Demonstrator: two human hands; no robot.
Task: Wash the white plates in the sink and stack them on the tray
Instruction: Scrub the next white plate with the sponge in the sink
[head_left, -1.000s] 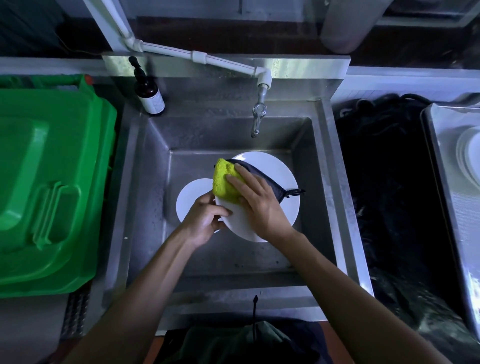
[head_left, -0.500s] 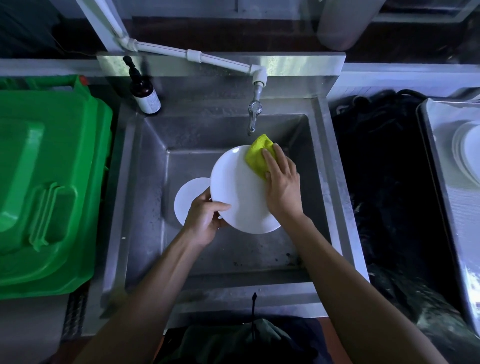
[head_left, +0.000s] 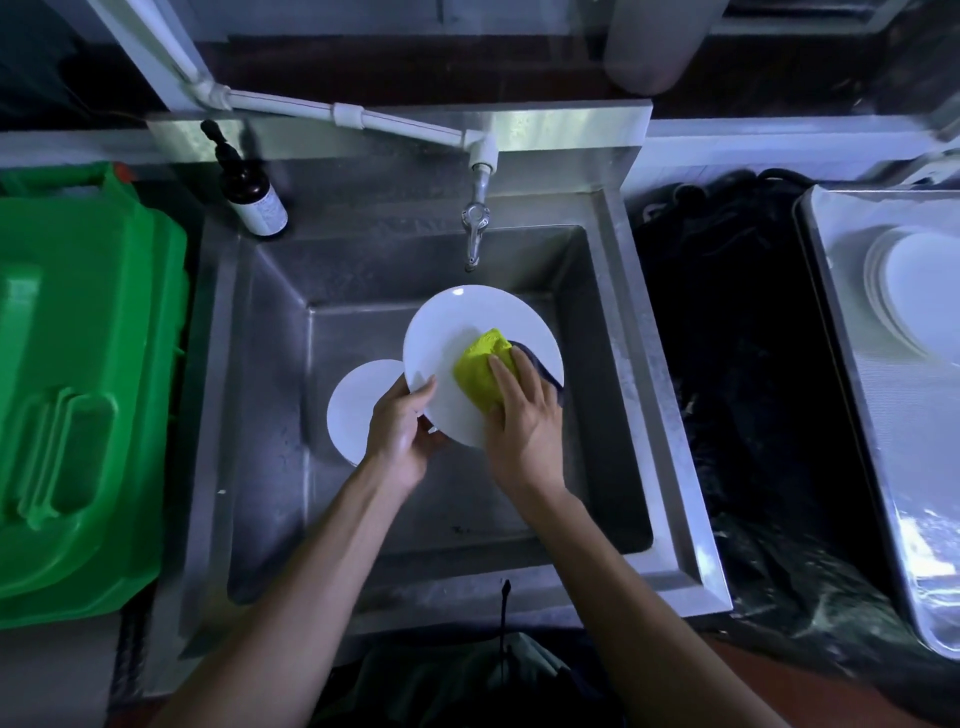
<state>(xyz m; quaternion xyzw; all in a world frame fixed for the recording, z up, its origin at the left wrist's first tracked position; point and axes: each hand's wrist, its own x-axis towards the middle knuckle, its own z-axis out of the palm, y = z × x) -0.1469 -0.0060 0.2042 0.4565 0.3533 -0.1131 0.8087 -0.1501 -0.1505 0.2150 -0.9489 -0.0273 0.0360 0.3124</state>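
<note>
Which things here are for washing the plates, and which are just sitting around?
For the job: plate being scrubbed, yellow sponge, left hand, right hand, second plate, sink, tap, tray, washed plates.

Just sitting around: green bin, brown pump bottle, black bag.

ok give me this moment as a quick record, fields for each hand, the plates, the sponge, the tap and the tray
left hand: grips the lower left rim of the held plate
right hand: presses the sponge on the plate's face
held plate: white, tilted, above the sink basin
second plate: white, lower in the sink, partly behind the left hand
sponge: yellow-green with a dark backing
tap: no water visible
tray: at right, holds stacked plates
</note>
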